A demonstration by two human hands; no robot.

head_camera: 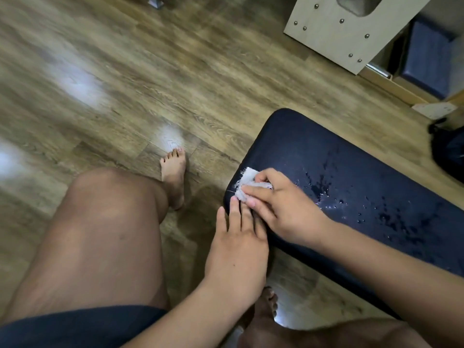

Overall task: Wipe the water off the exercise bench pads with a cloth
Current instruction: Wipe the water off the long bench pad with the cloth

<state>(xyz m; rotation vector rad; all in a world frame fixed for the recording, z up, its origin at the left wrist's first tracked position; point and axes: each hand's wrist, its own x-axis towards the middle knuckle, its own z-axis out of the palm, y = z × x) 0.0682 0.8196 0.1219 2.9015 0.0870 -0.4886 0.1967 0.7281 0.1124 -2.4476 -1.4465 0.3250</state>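
Note:
A dark blue exercise bench pad (313,151) runs from the centre to the right edge. Water drops and wet patches (371,204) lie on its middle and right part. A small white cloth (247,178) sits at the pad's near left end. My right hand (283,207) holds the cloth, fingers curled over it, and presses it on the pad. My left hand (238,247) lies flat beside it, straight fingers resting on the pad's edge and reaching the cloth's lower corner.
Wooden plank floor (150,84) surrounds the bench. My bare knee (105,222) and foot (173,172) are at the left. A pale wooden frame with bolts (346,28) and a dark cushion (426,59) stand at top right. A black bag (449,151) lies at the right edge.

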